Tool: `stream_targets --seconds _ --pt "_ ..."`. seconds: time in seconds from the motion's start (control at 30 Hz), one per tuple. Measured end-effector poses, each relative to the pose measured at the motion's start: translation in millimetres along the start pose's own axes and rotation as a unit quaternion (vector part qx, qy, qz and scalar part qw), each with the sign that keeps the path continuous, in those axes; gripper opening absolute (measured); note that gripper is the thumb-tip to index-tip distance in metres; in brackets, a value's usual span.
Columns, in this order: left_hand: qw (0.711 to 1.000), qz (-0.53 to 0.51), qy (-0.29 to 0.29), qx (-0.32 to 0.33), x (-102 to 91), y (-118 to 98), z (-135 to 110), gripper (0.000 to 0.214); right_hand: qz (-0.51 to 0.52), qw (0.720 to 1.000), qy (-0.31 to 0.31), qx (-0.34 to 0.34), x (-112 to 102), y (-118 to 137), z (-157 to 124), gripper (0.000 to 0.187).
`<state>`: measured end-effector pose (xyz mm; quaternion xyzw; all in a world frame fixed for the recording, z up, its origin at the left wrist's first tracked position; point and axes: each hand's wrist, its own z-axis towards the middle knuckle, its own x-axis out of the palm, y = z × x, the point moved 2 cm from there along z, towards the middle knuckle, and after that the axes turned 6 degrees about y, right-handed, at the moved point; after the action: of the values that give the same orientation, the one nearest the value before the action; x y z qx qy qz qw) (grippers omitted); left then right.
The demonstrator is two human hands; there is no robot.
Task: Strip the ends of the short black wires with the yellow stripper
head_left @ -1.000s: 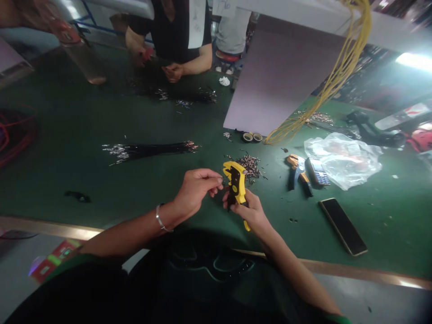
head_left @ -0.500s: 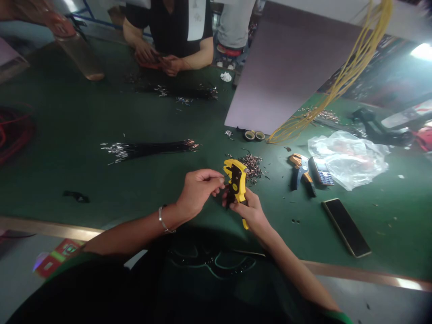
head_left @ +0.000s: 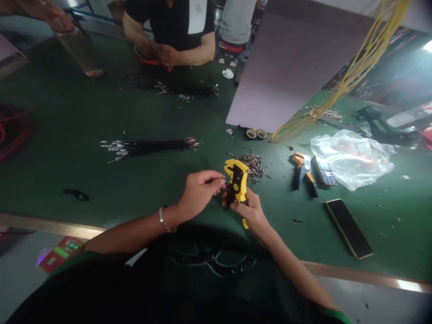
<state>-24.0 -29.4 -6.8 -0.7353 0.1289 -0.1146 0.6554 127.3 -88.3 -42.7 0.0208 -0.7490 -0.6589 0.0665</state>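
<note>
My right hand (head_left: 249,209) grips a yellow and black automatic wire stripper (head_left: 236,182) upright by its body. My left hand (head_left: 199,189) sits just left of the tool, its fingertips pinched together by the jaws. Anything between them is too small to make out. Right behind the stripper lies a heap of short metal-tipped wire pieces (head_left: 253,164). A bundle of black wires with bright ends (head_left: 148,146) rests on the green mat further left.
Another stripper (head_left: 302,168), a keypad phone (head_left: 324,171), a smartphone (head_left: 349,228) and a plastic bag (head_left: 351,159) lie to the right. Yellow wires (head_left: 340,85) hang before a grey board (head_left: 293,67). A co-worker (head_left: 168,31) works across the bench.
The view has drifted slightly, so the bench items sit further right. My hands and the stripper have hardly moved. The co-worker's hands have come closer together.
</note>
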Motion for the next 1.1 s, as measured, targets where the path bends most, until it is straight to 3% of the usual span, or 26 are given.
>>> stream_targets --seconds 0.3,0.57,0.77,0.9,1.1 --pt "0.996 0.010 0.092 -0.004 2.7 6 2 0.016 -0.016 1.000 -0.001 -0.015 -1 0 2 0.020" --pt "0.994 -0.033 0.092 -0.043 0.6 11 3 0.013 -0.022 1.000 0.000 -0.008 -1 -3 2 0.024" --pt "0.991 0.076 0.085 0.064 1.1 7 0 0.018 -0.098 0.995 0.015 -0.022 -1 2 2 0.022" --pt "0.969 0.180 0.053 0.163 1.8 4 -3 0.022 -0.134 0.990 0.007 -0.036 0 9 1 0.015" --pt "0.964 0.198 0.040 0.171 1.4 7 -4 0.021 -0.135 0.991 0.003 -0.021 2 9 -1 0.015"
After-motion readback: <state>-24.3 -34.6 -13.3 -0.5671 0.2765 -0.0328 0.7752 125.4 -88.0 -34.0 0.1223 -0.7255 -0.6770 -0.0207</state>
